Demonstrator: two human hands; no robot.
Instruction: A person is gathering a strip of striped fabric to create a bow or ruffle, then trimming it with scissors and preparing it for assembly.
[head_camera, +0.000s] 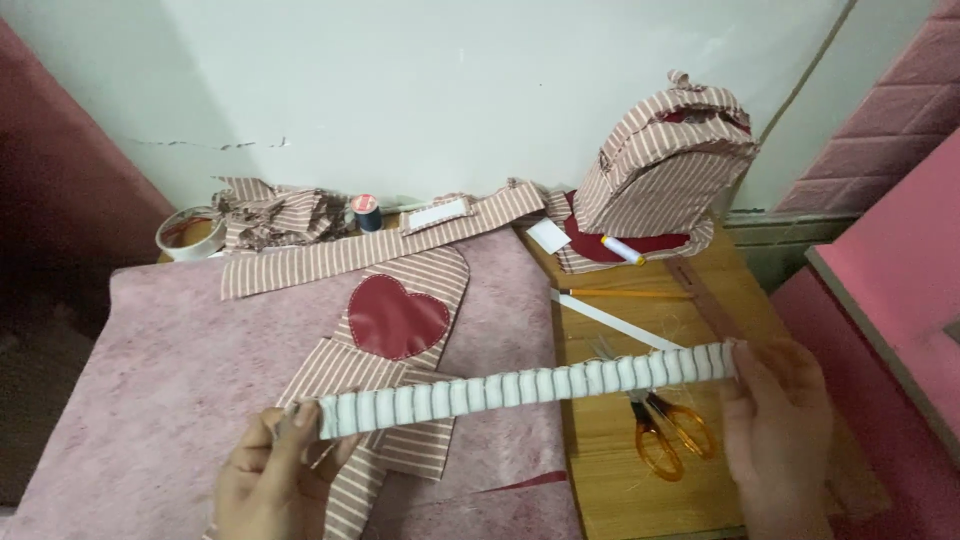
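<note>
I hold a long gathered strip of striped fabric stretched level between both hands. My left hand pinches its left end at the lower left. My right hand pinches its right end at the lower right. Under the strip lies a striped fabric panel with a dark red heart patch sewn on it. Orange-handled scissors lie on the wooden board just below the strip, near my right hand.
A pink felt mat covers the table. A striped fabric bag shape stands at the back right, a glue stick beside it. A pencil, a ruler, a thread spool, a tape roll and fabric scraps lie behind.
</note>
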